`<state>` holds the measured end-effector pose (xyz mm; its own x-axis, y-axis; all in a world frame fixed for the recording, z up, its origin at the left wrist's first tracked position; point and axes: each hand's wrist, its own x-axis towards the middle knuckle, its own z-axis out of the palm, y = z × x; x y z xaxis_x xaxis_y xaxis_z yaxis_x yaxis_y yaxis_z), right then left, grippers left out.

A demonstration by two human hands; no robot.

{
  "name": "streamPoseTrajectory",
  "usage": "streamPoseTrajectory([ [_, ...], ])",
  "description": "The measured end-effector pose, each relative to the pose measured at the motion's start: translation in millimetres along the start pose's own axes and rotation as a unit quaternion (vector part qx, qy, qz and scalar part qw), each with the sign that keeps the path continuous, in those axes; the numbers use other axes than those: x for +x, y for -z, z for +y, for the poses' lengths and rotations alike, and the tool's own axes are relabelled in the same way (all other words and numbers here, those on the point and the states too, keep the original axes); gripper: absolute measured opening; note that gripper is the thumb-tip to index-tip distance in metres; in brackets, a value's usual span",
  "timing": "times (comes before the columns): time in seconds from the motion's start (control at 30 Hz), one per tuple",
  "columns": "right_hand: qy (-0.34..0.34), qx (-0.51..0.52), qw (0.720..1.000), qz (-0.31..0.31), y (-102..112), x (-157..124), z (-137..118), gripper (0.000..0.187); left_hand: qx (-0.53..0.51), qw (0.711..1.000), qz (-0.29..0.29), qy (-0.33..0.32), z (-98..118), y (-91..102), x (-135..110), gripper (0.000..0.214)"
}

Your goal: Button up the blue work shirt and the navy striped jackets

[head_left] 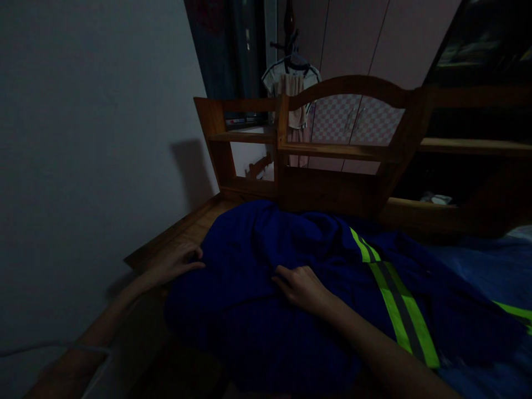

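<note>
A dark blue work garment (266, 266) with yellow-green reflective stripes (394, 299) lies rumpled across a wooden surface (195, 224). My left hand (180, 263) rests at the garment's left edge, its fingers curled onto the cloth. My right hand (301, 285) lies on top of the garment near its middle, with the fingers bent and pressed into the fabric. Whether either hand pinches the cloth is hard to tell in the dim light.
A wooden headboard with shelves (332, 149) stands behind the garment. A grey wall (83, 138) is close on the left. Clothes hang on a hanger (293, 83) beyond the headboard, before pink wardrobe doors. Blue bedding (490, 266) lies at the right.
</note>
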<state>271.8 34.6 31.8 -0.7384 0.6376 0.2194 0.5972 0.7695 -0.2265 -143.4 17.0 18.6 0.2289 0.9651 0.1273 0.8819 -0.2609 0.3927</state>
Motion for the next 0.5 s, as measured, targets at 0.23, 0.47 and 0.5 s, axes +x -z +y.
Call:
streamPoseTrajectory([
  [0.23,0.002,0.002,1.0,0.007,0,-1,-1,0.028,-0.103,0.99,-0.037,0.09,-2,0.4,-4,0.038],
  [0.47,-0.001,-0.007,1.0,-0.002,1,0,-1,0.029,-0.115,0.986,-0.001,0.124,16,-2.4,-11,0.042],
  [0.5,-0.002,-0.007,1.0,-0.005,1,-1,-1,0.029,-0.117,0.985,-0.004,0.126,17,-2.5,-11,0.042],
])
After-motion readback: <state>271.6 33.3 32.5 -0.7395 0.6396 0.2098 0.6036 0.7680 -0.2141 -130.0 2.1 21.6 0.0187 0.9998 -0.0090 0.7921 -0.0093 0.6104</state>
